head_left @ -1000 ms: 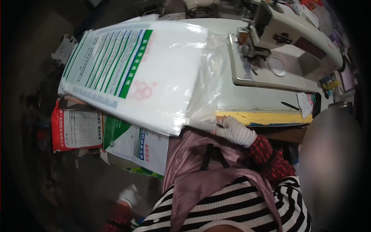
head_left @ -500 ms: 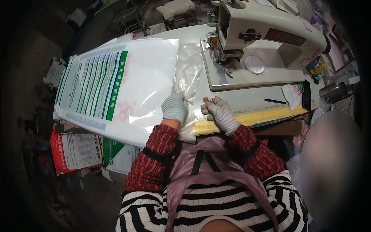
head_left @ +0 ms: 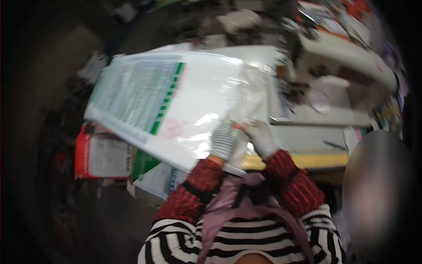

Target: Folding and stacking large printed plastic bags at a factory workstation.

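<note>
A large white plastic bag [head_left: 206,90] with green-striped printing lies flat, apparently on top of a stack. From its right edge sticks out a crinkled clear plastic liner [head_left: 252,90]. My left hand [head_left: 223,141], in a striped knit glove, rests at the bag's right edge; blur hides how its fingers are bent. Close beside it, my right hand [head_left: 263,140] in a pale glove with bare fingertips reaches left onto the liner. Its fingers look closed there on the clear plastic, almost meeting the left hand, though motion smears the grip.
A cream sewing machine [head_left: 340,59] stands at the back right on the table, with a round clear disc [head_left: 319,101] on its bed. A dark pen [head_left: 335,145] lies near the yellow table edge [head_left: 303,161]. Below the bag at left are a red-and-white sack [head_left: 107,155] and a green-and-white sack [head_left: 151,171].
The whole view has shifted, so bag and machine appear further right, and blurred. My right hand has closed the gap to the left hand and now touches the liner.
</note>
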`<control>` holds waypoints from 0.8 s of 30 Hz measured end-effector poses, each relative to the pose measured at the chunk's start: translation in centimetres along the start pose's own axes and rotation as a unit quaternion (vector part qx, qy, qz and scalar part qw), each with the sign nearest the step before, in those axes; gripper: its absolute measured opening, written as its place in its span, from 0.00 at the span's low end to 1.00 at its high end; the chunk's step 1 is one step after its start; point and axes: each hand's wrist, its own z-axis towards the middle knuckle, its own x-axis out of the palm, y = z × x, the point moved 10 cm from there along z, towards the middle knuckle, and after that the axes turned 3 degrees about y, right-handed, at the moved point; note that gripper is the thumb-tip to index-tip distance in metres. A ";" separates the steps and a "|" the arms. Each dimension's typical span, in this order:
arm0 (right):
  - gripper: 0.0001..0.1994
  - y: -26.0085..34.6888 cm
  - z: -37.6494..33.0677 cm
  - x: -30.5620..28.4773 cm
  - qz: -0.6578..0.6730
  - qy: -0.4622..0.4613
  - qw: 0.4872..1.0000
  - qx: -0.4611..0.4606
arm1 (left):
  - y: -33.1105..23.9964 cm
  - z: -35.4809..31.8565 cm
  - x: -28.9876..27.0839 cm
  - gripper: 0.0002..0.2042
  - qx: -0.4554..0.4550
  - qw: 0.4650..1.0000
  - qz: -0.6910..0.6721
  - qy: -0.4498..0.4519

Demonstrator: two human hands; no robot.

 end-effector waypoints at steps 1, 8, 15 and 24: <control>0.10 0.9 -0.2 -0.4 -0.040 -0.010 0.999 -0.029 | 0.1 0.1 1.0 0.10 0.019 1.000 0.018 -0.010; 0.12 -0.5 -0.6 0.5 0.011 -0.005 1.000 -0.005 | 4.8 1.6 -2.7 0.07 -0.139 0.966 -0.179 -0.122; 0.10 -0.8 -3.6 -4.1 -0.263 -0.045 0.960 -0.084 | 4.0 0.9 -12.1 0.12 -0.235 0.905 -0.330 -0.130; 0.07 4.4 -13.5 18.7 -0.600 0.243 0.662 -0.379 | -4.6 -5.8 -16.3 0.16 -0.148 0.971 -0.175 -0.064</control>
